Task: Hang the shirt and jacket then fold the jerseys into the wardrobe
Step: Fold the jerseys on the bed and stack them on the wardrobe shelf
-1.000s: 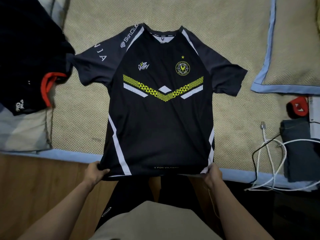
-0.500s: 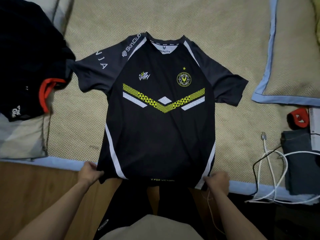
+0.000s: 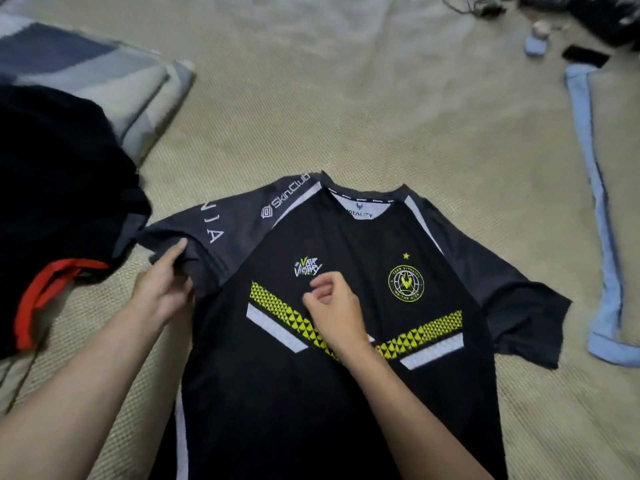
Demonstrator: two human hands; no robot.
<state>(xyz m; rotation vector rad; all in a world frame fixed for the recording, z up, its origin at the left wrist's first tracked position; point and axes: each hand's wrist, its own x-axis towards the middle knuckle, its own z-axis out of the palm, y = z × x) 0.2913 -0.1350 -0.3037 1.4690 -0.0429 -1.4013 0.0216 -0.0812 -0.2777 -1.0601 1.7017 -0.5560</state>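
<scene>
jersey point(image 3: 311, 393) hem cut off below

woven mat point(image 3: 381, 109) | folded blanket point(image 3: 104, 74) far left | blue-trimmed pillow point(image 3: 602, 237) right | cables point(image 3: 474, 3) top

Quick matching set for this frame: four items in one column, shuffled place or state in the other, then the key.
Items:
1. left hand
2. right hand
3. black garment with a red-orange collar
4. folded grey and blue blanket

Places or states:
A. top left on the beige mat, past the dark pile
B. loosely curled over the chest of the black jersey with the yellow chevron
C. gripping the jersey's grey sleeve
D. heaped at the left edge

Pairs: 1-C, 2-B, 3-D, 4-A
</scene>
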